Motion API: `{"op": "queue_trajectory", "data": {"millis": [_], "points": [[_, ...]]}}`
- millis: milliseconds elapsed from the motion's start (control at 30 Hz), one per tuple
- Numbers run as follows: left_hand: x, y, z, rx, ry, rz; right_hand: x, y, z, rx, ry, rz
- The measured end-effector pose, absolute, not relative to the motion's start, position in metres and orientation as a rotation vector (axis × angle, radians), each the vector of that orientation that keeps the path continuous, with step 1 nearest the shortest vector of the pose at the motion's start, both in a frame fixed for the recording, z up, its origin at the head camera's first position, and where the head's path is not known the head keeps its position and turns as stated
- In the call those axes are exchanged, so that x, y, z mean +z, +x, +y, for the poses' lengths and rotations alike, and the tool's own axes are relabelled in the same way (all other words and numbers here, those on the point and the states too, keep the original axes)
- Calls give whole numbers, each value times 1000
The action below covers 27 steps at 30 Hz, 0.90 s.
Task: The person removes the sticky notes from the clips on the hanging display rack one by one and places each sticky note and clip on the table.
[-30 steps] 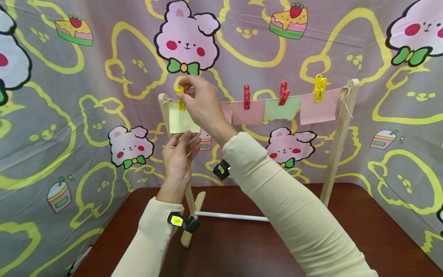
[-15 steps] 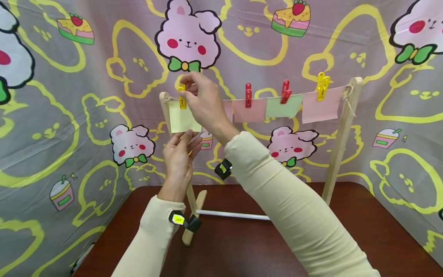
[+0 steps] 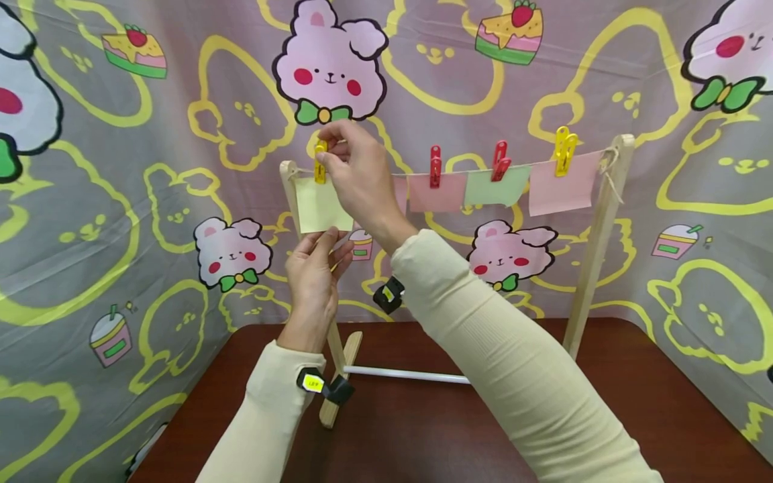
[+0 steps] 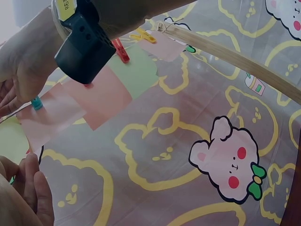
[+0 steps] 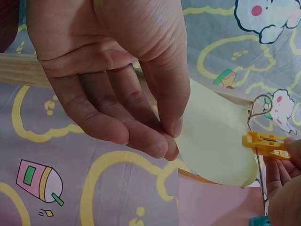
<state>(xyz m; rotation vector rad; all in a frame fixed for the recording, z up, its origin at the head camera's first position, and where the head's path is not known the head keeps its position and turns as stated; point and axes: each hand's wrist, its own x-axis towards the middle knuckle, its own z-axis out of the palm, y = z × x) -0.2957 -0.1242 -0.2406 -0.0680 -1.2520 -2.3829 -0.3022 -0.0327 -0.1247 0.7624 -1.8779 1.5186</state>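
Note:
My right hand [image 3: 360, 171] pinches a yellow clothespin [image 3: 321, 162] by its upper end, over the string [image 5: 257, 165] at the left of a wooden rack. The tip of this clothespin overlaps only the top edge of a pale yellow paper square [image 3: 325, 208]. Below, my left hand [image 3: 312, 272] pinches the bottom edge of that paper between thumb and fingers. In the right wrist view, the clothespin lies at the paper's string-side edge. Behind my right hand, a pink paper [image 4: 54, 115] hangs from a teal clothespin [image 4: 36, 103], mostly hidden in the head view.
Along the string hang more papers: a pink one [image 3: 437, 194], a green one [image 3: 495, 188] and another pink one [image 3: 561, 188], under red and yellow clothespins. The rack's right post [image 3: 594, 255] and white crossbar [image 3: 410, 375] stand on a dark red-brown table [image 3: 459, 436].
My right hand and the yellow clothespin have shifted slightly upward, so the clothespin covers less of the yellow paper. My left hand keeps its pinch on the paper's lower edge.

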Motion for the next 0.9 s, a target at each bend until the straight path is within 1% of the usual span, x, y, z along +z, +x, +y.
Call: {"op": "queue_trajectory", "data": {"millis": [900], "points": [[-244, -297, -122, -2371, -55, -1232, -128, -302, -34, 1438, 800, -1728]]}}
